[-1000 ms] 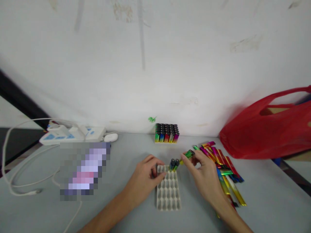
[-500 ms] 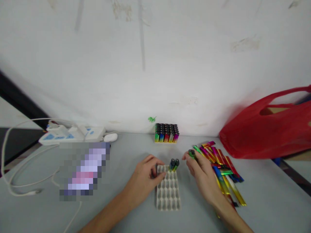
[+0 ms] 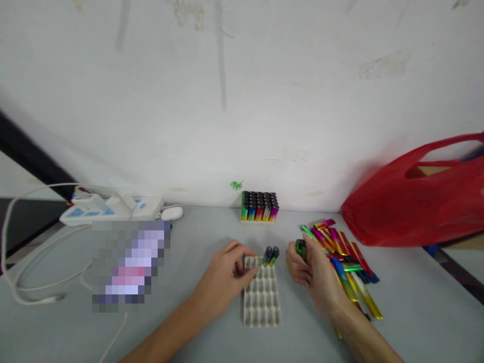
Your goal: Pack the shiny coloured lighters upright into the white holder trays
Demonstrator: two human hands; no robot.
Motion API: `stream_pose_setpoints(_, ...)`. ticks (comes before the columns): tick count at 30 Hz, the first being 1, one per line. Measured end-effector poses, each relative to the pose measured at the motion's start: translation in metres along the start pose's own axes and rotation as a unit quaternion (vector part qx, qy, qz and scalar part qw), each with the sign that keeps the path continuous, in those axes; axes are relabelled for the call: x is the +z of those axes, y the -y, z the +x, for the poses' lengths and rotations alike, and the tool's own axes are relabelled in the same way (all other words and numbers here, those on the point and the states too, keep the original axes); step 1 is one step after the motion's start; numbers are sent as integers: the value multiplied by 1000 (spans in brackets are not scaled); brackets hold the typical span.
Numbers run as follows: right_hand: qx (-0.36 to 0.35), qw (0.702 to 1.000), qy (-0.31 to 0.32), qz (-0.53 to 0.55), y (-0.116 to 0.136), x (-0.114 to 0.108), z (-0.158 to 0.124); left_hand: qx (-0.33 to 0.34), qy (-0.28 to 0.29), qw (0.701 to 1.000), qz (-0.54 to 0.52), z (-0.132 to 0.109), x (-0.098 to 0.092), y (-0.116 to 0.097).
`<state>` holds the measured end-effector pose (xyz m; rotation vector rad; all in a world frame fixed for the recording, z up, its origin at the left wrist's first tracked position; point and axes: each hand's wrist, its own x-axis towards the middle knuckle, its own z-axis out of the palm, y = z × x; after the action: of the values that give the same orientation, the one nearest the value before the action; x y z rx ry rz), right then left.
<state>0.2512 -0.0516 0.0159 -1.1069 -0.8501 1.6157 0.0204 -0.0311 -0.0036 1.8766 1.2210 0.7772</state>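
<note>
My left hand [image 3: 231, 269] grips the upper left edge of a pale tray [image 3: 261, 317] with rows of small pockets, thumb across its top. Two green lighters [image 3: 271, 256] stand upright in the pockets at the tray's far right corner. To the right of the tray, my right hand [image 3: 312, 267] is closed around a green lighter [image 3: 300, 248] with a black top; its lower part is hidden by the fingers. Beside and behind that wrist lies a loose pile of shiny coloured lighters [image 3: 342, 242] in red, gold, blue, green and purple.
Against the wall stands a block of upright coloured lighters [image 3: 259, 207]. A red bag [image 3: 416, 201] rests at the right. On the left are a white power strip [image 3: 113, 209], white cables [image 3: 22, 290], a white earbud case [image 3: 172, 214] and a pixelated flat object [image 3: 136, 262].
My right hand has turned and its fingers have curled tighter around the green lighter, the thumb now on top. My left hand and the tray stay in place.
</note>
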Motion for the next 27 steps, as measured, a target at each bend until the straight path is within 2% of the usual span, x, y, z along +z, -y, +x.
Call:
stream_pose_setpoints(9, 27, 999, -2, 34, 1, 5, -2, 1, 4, 1000, 5, -1, -1, 0)
stream_pose_setpoints(18, 30, 997, -53, 37, 1, 10, 0, 3, 4, 1000, 8, -2, -1, 2)
stream_pose_setpoints(27, 77, 997, -25, 8, 1, 7, -3, 4, 6, 1000, 6, -1, -1, 0)
